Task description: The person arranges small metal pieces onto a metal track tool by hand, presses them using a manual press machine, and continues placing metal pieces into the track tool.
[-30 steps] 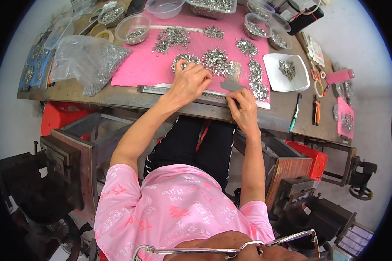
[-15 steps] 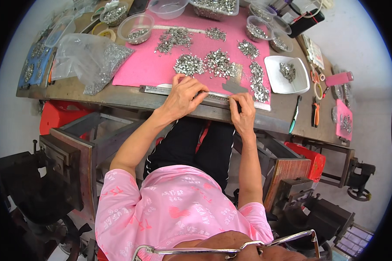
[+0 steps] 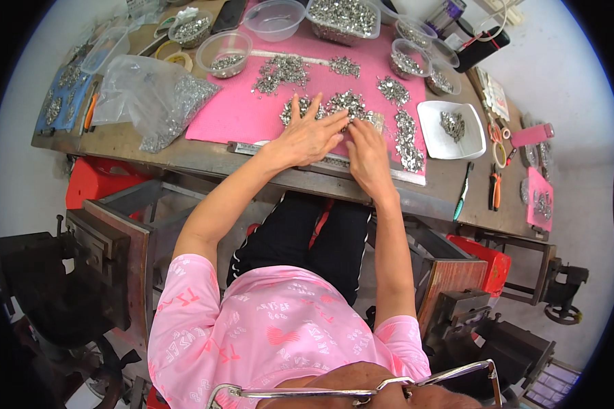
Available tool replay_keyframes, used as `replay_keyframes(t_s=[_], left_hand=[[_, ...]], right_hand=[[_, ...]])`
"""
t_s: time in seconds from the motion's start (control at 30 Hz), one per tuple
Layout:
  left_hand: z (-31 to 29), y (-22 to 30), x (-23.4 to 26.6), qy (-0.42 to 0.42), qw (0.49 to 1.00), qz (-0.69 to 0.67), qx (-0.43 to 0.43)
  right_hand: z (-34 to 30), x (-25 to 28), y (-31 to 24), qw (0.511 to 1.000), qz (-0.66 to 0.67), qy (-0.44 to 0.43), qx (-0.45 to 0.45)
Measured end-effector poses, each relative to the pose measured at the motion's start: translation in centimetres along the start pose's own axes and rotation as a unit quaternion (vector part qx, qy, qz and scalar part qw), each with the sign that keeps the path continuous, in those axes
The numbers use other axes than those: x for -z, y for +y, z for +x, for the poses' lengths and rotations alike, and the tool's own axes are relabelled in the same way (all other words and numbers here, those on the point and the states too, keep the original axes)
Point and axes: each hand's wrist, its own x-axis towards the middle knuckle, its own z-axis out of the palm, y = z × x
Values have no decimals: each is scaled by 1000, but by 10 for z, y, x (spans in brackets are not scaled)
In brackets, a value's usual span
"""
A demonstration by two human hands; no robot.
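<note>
My left hand lies with its fingers spread over the pink mat, their tips reaching a pile of small shiny metal pieces. Beside it, my right hand has its fingers bent together at the near edge of a second metal pile. Whatever its fingertips hold is too small to make out. Below both hands, a slotted metal strip runs along the table's front edge, partly covered by them. A small tan strip lies just past my right hand.
A white square dish with metal pieces sits at the right, near a green-and-white toothbrush and orange-handled pliers. On the left lies a clear bag of metal pieces. Several plastic tubs, one a full box, line the back.
Both hands have left the slotted strip and moved forward to the metal piles. The left fingers have spread. The grey flat piece near the right hand no longer shows.
</note>
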Motion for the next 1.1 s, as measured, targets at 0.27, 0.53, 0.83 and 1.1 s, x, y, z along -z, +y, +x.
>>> replay_keyframes(t_s=[0.27,0.53,0.83,1.1], left_hand=[[-52,-4,28,0,998,-64,1],[-33,-7,13,179,978,-106,36],[-16,6,-2,162,985,3,56],[-13,6,-1,113,989,-86,40]], right_hand=[[-9,24,-7,992,71,-101,31],[2,13,-2,992,120,-4,-43],[11,-8,-4,995,90,14,-42],[19,-2,3,991,123,-30,-44]])
